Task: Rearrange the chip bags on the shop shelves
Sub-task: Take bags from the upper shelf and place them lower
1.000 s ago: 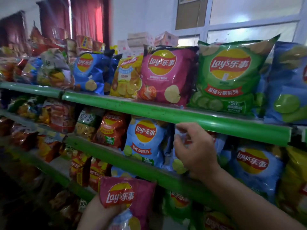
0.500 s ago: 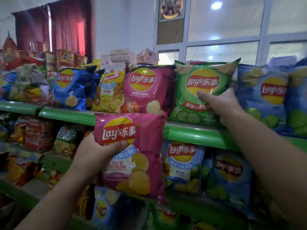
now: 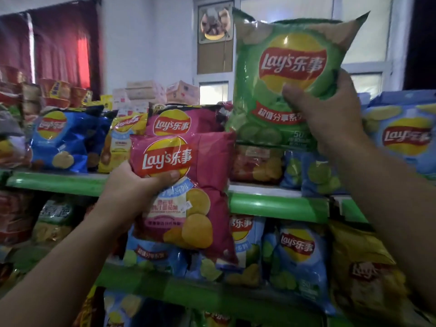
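Green metal shelf [image 3: 278,205]: left hand [image 3: 132,182] has fingers clamped on a pink foil chip bag [image 3: 207,161]. At one o'clock, right hand [image 3: 330,119] pinches a green foil chip bag [image 3: 283,55] low; it could slip.

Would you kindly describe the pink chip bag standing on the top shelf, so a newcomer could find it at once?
Find the top green shelf, then the yellow bag standing on it. The pink bag stands just right of that, left of the green bag in the right hand. Unlike the other pink bag, held before it by the left hand, no hand touches it.
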The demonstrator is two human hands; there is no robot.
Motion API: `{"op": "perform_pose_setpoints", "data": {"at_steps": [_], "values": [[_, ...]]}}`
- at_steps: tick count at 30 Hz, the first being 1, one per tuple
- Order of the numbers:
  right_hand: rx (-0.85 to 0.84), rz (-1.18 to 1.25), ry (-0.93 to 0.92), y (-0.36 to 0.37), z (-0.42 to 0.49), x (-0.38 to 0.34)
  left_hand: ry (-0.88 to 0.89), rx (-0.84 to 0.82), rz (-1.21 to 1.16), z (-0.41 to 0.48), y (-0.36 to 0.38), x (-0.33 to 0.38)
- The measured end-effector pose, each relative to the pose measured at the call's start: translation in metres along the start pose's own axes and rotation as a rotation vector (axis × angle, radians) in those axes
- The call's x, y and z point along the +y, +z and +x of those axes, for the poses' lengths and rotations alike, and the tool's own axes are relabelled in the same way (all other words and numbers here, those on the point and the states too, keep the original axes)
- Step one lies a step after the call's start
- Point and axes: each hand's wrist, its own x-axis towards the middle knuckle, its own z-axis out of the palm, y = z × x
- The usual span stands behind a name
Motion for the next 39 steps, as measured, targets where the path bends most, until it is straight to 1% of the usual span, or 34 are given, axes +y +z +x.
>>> {"op": "perform_pose_setpoints", "data": {"at_steps": [3,6,8,12,16,20,25,29,30,33,37,38,39], "values": [[0.087,0.011,-0.049,-0.029,0.002,-0.018,0.044,-0.007,0.004,0.010,0.017,0.014],[0.177,0.013,-0.059,-0.065,0.000,-0.025,0.115,-0.056,0.044,0.023,0.035,0.030],[0.222,0.011,-0.032,-0.090,-0.003,-0.025,0.134,-0.083,0.043,0.032,0.049,0.040],[0.255,0.014,0.054,-0.130,-0.012,-0.024,0.183,-0.043,-0.028,0.052,0.082,0.058],[0.229,0.002,0.109,-0.153,-0.023,-0.020,0.165,-0.020,-0.066,0.074,0.122,0.069],[0.162,-0.040,0.150,-0.162,-0.039,-0.012,0.120,-0.040,-0.038,0.091,0.156,0.066],[0.096,-0.066,0.175,-0.162,-0.057,0.003,0.116,0.021,0.113,0.106,0.178,0.049],[-0.017,-0.076,0.197,-0.156,-0.073,0.017,0.181,0.068,0.279,0.107,0.187,0.031],[-0.037,-0.068,0.207,-0.155,-0.077,0.021,0.182,0.068,0.281,0.108,0.191,0.028],[-0.078,-0.037,0.231,-0.152,-0.087,0.032,0.126,0.030,0.184,0.108,0.201,0.026],[-0.129,0.003,0.278,-0.144,-0.099,0.042,0.052,-0.024,0.101,0.101,0.197,0.031],[-0.137,0.015,0.286,-0.142,-0.101,0.044,0.072,-0.017,0.073,0.094,0.193,0.031],[-0.143,0.025,0.292,-0.140,-0.103,0.046,0.135,0.021,0.085,0.085,0.190,0.029]]}}
